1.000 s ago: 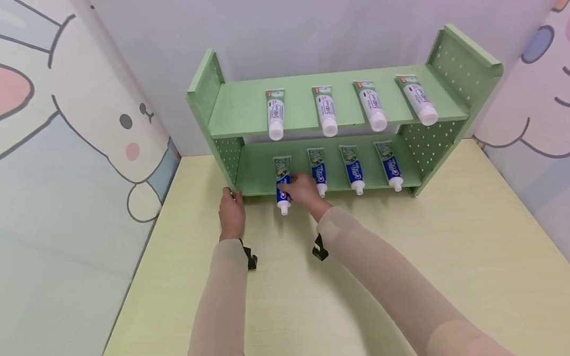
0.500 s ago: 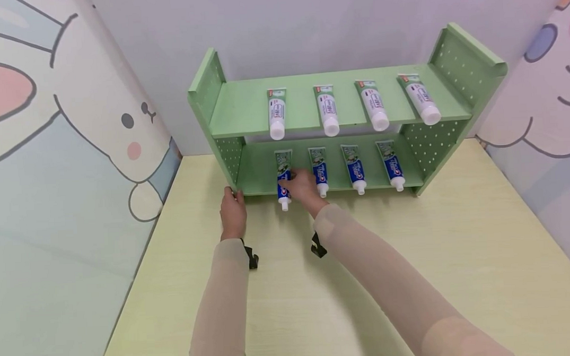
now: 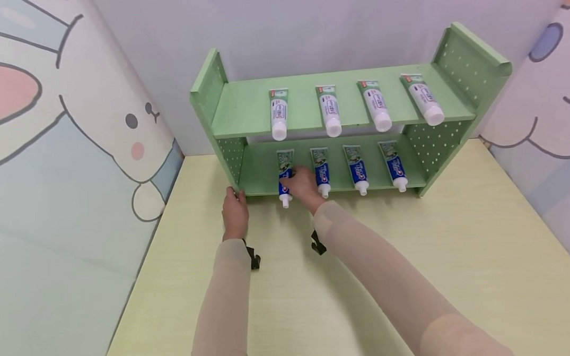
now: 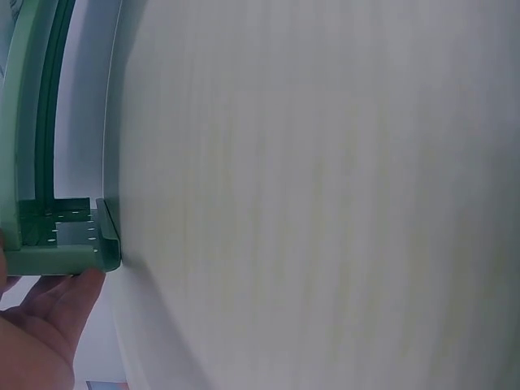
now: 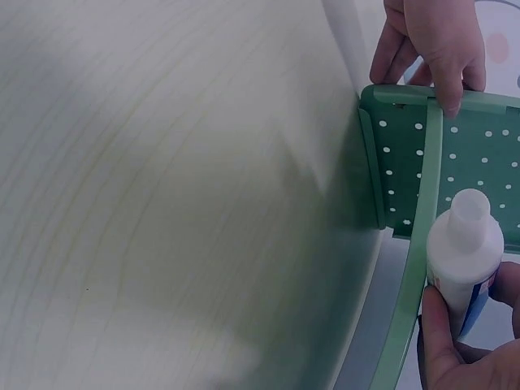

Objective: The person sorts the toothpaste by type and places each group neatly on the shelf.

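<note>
A two-tier green shelf rack point(image 3: 250, 108) stands on the table against the back wall. My right hand point(image 3: 303, 187) pinches a blue-and-green toothpaste tube point(image 3: 285, 159) at the left of the lower tier. The tube lies cap toward me, its white cap past the front edge; in the right wrist view thumb and fingers flank the tube point(image 5: 466, 244). At the rack's lower left front corner, my left hand point(image 3: 235, 214) grips the side panel. Its thumb lies over the front edge in the right wrist view, with the other fingers on the outer side.
Several matching blue-and-green tubes point(image 3: 321, 168) lie spaced to the right on the lower tier. White-and-green tubes point(image 3: 279, 112) line the upper tier, caps over its edge. The pale wooden table point(image 3: 290, 305) stretches in front, between walls point(image 3: 97, 133) with cartoon drawings.
The pinched tube has slid back onto the lower tier, its cap now closer to the front edge. My right hand moved slightly back with it. The left hand keeps its place on the rack.
</note>
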Tool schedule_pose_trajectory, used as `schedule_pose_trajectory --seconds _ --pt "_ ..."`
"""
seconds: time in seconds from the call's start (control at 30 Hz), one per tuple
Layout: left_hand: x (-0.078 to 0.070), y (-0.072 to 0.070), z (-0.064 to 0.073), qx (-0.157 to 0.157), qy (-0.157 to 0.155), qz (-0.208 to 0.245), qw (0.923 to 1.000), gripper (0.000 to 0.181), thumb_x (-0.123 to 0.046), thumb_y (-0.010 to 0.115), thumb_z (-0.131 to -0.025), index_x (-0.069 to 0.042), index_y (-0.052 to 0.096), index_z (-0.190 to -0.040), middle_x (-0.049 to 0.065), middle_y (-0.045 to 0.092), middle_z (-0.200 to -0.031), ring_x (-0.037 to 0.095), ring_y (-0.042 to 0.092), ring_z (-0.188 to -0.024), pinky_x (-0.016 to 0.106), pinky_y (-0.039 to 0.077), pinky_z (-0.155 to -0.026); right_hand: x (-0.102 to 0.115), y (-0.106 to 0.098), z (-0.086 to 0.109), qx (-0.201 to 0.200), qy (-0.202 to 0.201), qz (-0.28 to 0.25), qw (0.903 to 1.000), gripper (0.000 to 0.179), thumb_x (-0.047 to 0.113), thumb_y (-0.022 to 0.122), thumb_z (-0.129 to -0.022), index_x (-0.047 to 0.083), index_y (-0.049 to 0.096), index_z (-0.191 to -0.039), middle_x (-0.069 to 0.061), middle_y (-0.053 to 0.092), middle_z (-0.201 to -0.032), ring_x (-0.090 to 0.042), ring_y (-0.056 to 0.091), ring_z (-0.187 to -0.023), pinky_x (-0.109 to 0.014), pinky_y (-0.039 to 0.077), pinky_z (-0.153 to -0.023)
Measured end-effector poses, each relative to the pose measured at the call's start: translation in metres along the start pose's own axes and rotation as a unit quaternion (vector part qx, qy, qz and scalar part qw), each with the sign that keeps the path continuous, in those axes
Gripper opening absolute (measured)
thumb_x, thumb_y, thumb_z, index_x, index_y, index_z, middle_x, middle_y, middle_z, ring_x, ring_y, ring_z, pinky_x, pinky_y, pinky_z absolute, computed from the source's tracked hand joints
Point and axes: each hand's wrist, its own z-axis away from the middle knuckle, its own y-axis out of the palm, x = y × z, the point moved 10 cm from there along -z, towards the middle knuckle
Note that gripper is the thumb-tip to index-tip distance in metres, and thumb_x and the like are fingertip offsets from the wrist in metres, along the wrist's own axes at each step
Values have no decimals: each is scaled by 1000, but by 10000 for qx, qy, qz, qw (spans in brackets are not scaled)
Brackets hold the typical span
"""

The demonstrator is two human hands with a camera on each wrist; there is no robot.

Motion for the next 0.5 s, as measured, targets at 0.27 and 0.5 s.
schedule_pose_trajectory --seconds 0.27,0.5 --pt "1 1 0 12 -23 59 10000 33 -32 37 -107 -4 42 -124 12 53 -98 27 49 -82 40 43 -69 1 2 -2 98 82 -29 9999 57 22 67 -93 -2 47 -140 -19 58 -128 -28 62 -102 -37 52 -81" --pt "0 1 1 -25 5 25 10000 31 -31 37 -107 -4 42 -123 12 53 -96 28 49 -82 41 43 -69 2 2 -3 115 61 -49 9999 54 22 66 -94 -3 49 -138 -19 59 -125 -28 63 -100 -36 52 -81"
